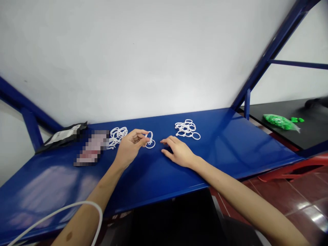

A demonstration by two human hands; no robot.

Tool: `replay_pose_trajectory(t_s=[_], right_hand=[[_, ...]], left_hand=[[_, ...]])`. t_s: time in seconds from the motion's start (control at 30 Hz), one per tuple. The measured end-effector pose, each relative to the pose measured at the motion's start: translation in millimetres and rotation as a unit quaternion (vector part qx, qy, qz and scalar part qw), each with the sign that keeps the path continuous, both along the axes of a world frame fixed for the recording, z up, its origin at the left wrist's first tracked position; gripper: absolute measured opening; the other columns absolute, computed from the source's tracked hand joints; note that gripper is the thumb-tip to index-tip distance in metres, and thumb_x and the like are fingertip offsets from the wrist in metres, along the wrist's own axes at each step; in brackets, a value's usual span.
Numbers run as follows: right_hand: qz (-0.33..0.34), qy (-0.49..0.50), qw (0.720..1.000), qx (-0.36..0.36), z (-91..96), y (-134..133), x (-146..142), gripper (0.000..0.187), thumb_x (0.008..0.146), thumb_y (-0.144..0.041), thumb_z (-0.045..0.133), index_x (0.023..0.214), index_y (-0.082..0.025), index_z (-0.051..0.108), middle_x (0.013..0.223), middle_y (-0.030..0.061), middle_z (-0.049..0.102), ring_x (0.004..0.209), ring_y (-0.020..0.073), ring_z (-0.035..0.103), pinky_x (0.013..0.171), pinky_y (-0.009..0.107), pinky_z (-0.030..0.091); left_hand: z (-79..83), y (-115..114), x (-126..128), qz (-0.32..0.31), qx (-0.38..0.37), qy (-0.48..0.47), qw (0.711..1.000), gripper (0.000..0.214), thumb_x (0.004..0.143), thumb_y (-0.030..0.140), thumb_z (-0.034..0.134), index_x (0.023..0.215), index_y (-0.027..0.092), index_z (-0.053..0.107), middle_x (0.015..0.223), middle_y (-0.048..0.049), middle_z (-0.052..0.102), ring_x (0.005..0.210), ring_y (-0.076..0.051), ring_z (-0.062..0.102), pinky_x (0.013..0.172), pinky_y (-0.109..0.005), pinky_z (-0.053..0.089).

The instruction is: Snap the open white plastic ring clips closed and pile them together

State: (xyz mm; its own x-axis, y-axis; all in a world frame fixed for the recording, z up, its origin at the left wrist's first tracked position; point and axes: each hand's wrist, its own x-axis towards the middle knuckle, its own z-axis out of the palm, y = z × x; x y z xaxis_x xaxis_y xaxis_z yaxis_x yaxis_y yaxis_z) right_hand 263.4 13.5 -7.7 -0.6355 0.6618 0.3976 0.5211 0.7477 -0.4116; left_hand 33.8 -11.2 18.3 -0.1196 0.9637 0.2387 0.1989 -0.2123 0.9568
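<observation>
My left hand (130, 145) pinches a small white plastic ring piece (149, 140) between thumb and fingers, just above the blue table (230, 143). My right hand (179, 150) lies on the table beside it, fingers stretched out towards the ring and holding nothing. A pile of white rings (118, 134) lies behind my left hand. A second pile of white rings (187, 128) lies behind my right hand.
A black packet with a white label (63, 135) lies at the table's back left, next to a blurred-out object (92, 147). A bag of green parts (280, 122) rests on a black table to the right. A white cable (64, 212) loops at bottom left.
</observation>
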Motion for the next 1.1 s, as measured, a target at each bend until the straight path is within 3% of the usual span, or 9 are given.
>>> replay_pose_trajectory(t_s=[0.17, 0.33, 0.47, 0.53, 0.6, 0.73, 0.9, 1.1], right_hand=[[0.024, 0.011, 1.000, 0.002, 0.7, -3.8, -2.3, 0.031, 0.098, -0.030, 0.059, 0.127, -0.021, 0.055, 0.119, 0.0107, 0.061, 0.095, 0.0212, 0.065, 0.085, 0.038, 0.056], [0.031, 0.087, 0.996, 0.001, -1.0, -2.7, -1.0, 0.025, 0.100, -0.026, 0.054, 0.125, -0.022, 0.052, 0.122, 0.0094, 0.059, 0.081, 0.0149, 0.065, 0.076, 0.033, 0.057], [0.028, 0.096, 0.994, 0.039, 1.1, -2.9, 0.2, 0.017, 0.102, -0.027, 0.051, 0.116, -0.024, 0.058, 0.129, 0.0106, 0.056, 0.088, 0.0162, 0.065, 0.077, 0.034, 0.057], [0.043, 0.101, 0.993, 0.039, 2.1, -3.4, 0.0, 0.013, 0.102, -0.028, 0.051, 0.109, -0.023, 0.061, 0.129, 0.0107, 0.057, 0.094, 0.0177, 0.066, 0.080, 0.034, 0.057], [0.063, 0.123, 0.990, 0.009, 2.4, -3.6, -0.8, 0.012, 0.102, -0.028, 0.051, 0.106, -0.022, 0.060, 0.122, 0.0094, 0.062, 0.096, 0.0178, 0.066, 0.082, 0.033, 0.055], [0.039, 0.192, 0.977, -0.086, 2.9, -2.7, -2.6, 0.011, 0.102, -0.030, 0.053, 0.105, -0.021, 0.060, 0.092, 0.0030, 0.071, 0.081, 0.0156, 0.067, 0.076, 0.028, 0.053], [0.022, 0.240, 0.961, -0.136, 6.6, -2.6, -3.1, 0.012, 0.100, -0.030, 0.056, 0.100, -0.019, 0.063, 0.085, 0.0015, 0.072, 0.073, 0.0140, 0.067, 0.069, 0.025, 0.050], [0.045, 0.200, 0.973, -0.104, 4.4, -3.8, -1.9, 0.015, 0.101, -0.028, 0.055, 0.096, -0.019, 0.067, 0.089, 0.0027, 0.073, 0.077, 0.0143, 0.067, 0.072, 0.025, 0.050]], left_hand=[[-1.7, -3.8, 8.2, -0.074, -0.036, -0.049, 0.995, 0.033, 0.077, 0.035, 0.080, 0.102, 0.019, 0.065, 0.071, 0.0026, 0.066, 0.067, -0.014, 0.066, 0.069, -0.028, 0.052], [1.5, -8.6, 8.3, -0.129, -0.087, -0.131, 0.979, 0.035, 0.079, 0.033, 0.080, 0.106, 0.019, 0.061, 0.077, 0.0020, 0.067, 0.070, -0.014, 0.066, 0.071, -0.029, 0.053], [1.5, -8.4, 8.3, -0.176, -0.126, -0.155, 0.964, 0.036, 0.081, 0.035, 0.078, 0.109, 0.019, 0.061, 0.081, 0.0005, 0.067, 0.070, -0.014, 0.065, 0.070, -0.029, 0.053], [0.2, -7.8, 10.1, -0.170, -0.133, -0.117, 0.969, 0.034, 0.085, 0.039, 0.073, 0.111, 0.020, 0.063, 0.082, -0.0006, 0.068, 0.069, -0.014, 0.064, 0.066, -0.029, 0.052], [-0.7, -8.1, 13.4, -0.116, -0.108, -0.019, 0.987, 0.029, 0.088, 0.041, 0.067, 0.107, 0.020, 0.067, 0.083, -0.0020, 0.069, 0.069, -0.015, 0.063, 0.063, -0.028, 0.049], [-0.5, -12.0, 21.6, -0.025, 0.031, 0.190, 0.981, 0.022, 0.092, 0.039, 0.060, 0.092, 0.022, 0.073, 0.093, -0.0028, 0.074, 0.077, -0.016, 0.064, 0.071, -0.028, 0.049], [-2.9, -15.3, 26.8, -0.038, 0.059, 0.205, 0.976, 0.019, 0.091, 0.038, 0.061, 0.094, 0.023, 0.073, 0.090, -0.0004, 0.077, 0.077, -0.016, 0.068, 0.072, -0.026, 0.052], [-9.7, -14.4, 28.0, -0.052, 0.063, 0.206, 0.975, 0.014, 0.090, 0.034, 0.063, 0.089, 0.023, 0.072, 0.087, -0.0001, 0.077, 0.076, -0.016, 0.069, 0.072, -0.026, 0.053]])
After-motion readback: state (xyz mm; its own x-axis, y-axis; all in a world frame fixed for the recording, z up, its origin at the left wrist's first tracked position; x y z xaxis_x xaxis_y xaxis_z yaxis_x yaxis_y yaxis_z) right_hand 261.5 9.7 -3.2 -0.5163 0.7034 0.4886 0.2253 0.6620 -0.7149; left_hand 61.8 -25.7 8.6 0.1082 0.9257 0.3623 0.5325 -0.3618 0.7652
